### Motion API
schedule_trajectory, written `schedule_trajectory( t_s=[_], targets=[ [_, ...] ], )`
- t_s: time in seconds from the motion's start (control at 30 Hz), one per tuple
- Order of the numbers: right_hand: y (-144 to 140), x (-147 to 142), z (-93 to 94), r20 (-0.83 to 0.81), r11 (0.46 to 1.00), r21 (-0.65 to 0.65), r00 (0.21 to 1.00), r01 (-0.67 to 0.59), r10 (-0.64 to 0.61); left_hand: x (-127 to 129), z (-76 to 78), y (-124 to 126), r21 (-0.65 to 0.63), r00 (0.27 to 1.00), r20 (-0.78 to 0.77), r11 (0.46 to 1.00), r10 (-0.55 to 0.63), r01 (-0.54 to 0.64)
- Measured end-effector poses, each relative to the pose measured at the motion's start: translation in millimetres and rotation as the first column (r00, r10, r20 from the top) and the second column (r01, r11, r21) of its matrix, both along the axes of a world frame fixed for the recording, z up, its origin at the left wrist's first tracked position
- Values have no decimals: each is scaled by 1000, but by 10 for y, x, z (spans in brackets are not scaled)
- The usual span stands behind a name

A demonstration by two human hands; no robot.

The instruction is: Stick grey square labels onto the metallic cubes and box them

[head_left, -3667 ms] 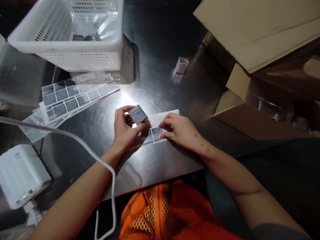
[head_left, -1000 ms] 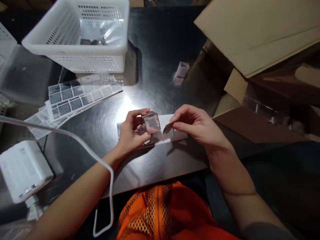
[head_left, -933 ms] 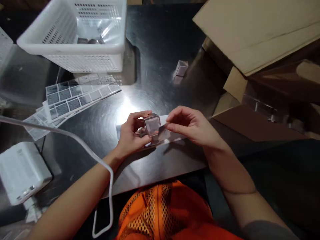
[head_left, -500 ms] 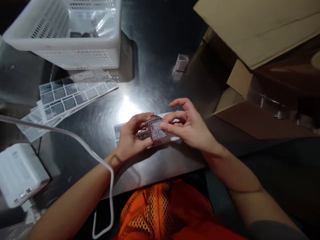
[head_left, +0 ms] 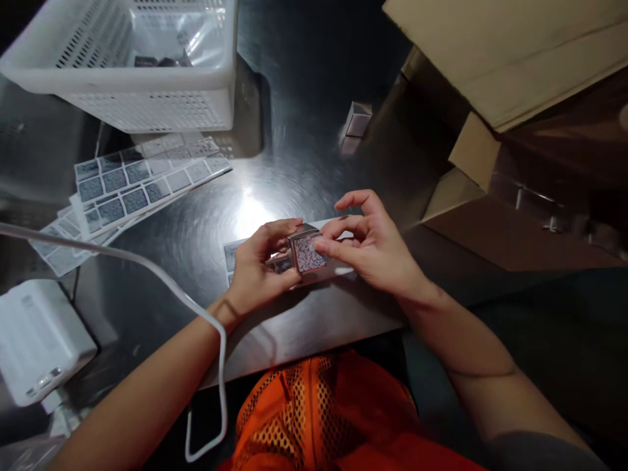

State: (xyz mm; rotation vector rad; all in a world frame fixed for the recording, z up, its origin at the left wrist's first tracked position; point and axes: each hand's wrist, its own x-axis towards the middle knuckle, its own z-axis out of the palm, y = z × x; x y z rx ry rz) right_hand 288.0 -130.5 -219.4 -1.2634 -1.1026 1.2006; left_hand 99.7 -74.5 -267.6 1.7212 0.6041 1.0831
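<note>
Left hand [head_left: 255, 271] grips small box [head_left: 307, 250] at frame centre, above label strip [head_left: 235, 252] on steel table [head_left: 294, 320]. Right hand [head_left: 373, 245] fingertips press patterned sticker on box face, other fingers spread. Label sheets [head_left: 132, 190] left; white basket [head_left: 132, 65] upper left; cardboard carton [head_left: 490, 65] upper right.

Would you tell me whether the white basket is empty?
Not empty: the white basket holds clear plastic wrap and some small dark items.
</note>
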Motion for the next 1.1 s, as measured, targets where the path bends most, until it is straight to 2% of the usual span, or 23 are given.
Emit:
schedule_trajectory(
  t_s=[0.3,0.53,0.67,0.8,0.93,0.97,1.03,1.1],
  targets=[
    [-8,-1,-8,19,1000,-4,1000,7,-7,-6,-12,9,25,1000,-9,1000,1,0],
    [-2,0,4,47,1000,-24,999,7,-6,-18,-18,0,-30,999,-35,999,-14,13],
    [-21,-41,15,73,999,-27,997,28,-26,-8,-3,-23,-19,998,-58,1000,12,-13],
    [-24,-44,-45,92,998,-7,994,65,-64,-2,-33,-31,-27,997,-77,999,20,-22],
    [68,29,-134,116,991,9,985,131,-131,-41,-79,-2,-40,998,-56,999,-29,27],
    [95,41,-136,93,995,-24,991,100,-97,-61,-78,2,-21,998,-53,999,-40,39],
    [138,54,-101,-19,990,-121,998,-68,66,-104,-61,9,57,995,-85,997,-46,51],
    [157,79,-23,-142,940,-190,955,-283,259,-136,-36,27,190,987,-163,981,1,30]
  ],
)
